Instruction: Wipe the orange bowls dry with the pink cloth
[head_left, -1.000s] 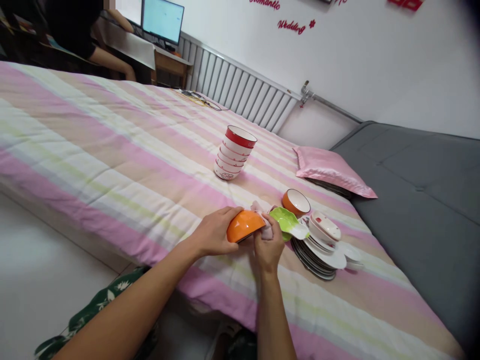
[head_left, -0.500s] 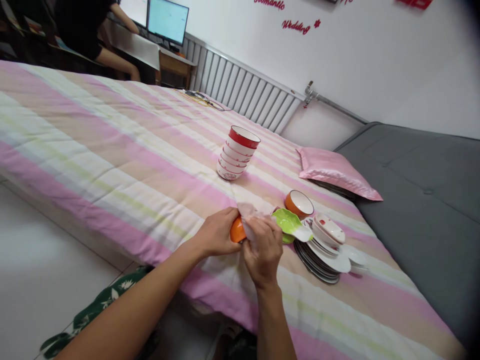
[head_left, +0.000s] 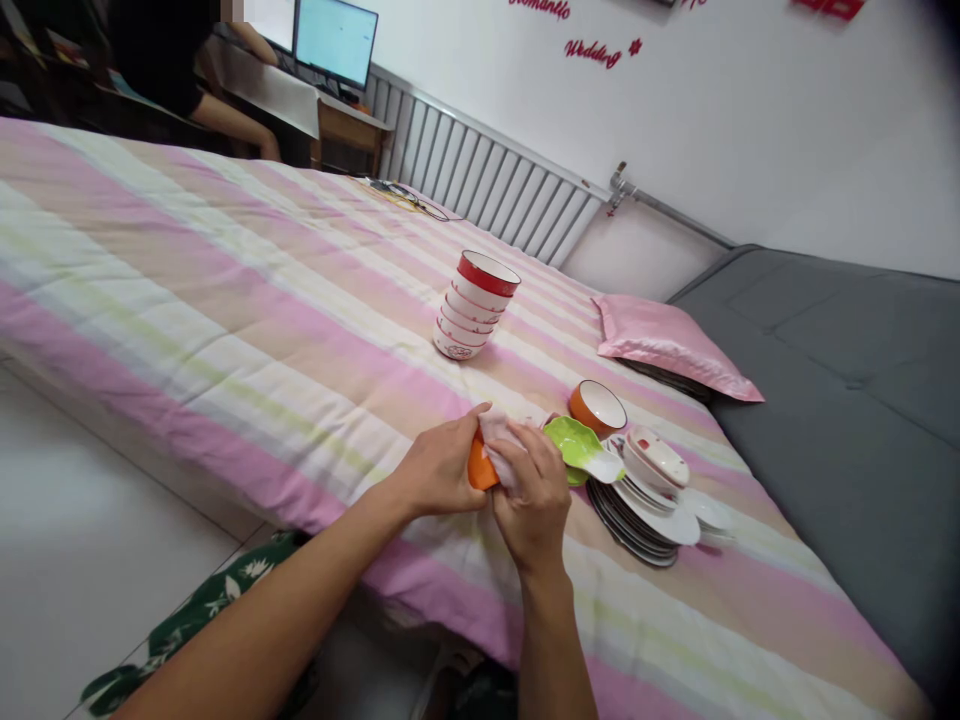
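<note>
My left hand [head_left: 444, 468] is wrapped round a small orange bowl [head_left: 481, 470], most of it hidden by my fingers and a cloth. A pale pinkish-white cloth [head_left: 501, 440] is bunched in my right hand [head_left: 534, 490], pressed against the bowl's right side. Just right of my right hand lies a green leaf-shaped dish [head_left: 574, 442] with a white end. Behind that dish stands another orange bowl [head_left: 600, 408], white inside. A stack of plates [head_left: 637, 530] sits further right, with a white bowl [head_left: 658, 458] with red marks on top.
A leaning stack of red-and-white bowls [head_left: 475, 308] stands on the striped bedspread [head_left: 247, 330] ahead. A pink pillow [head_left: 675, 340] lies by the grey headboard [head_left: 840, 400]. Cables [head_left: 409, 197] rest at the far edge. A person [head_left: 161, 60] sits near a monitor [head_left: 335, 42].
The cloth and my right fingers have shifted slightly over the orange bowl, and the fingers look less tightly curled. My left thumb and fingers have moved a little. The other dishes stay put.
</note>
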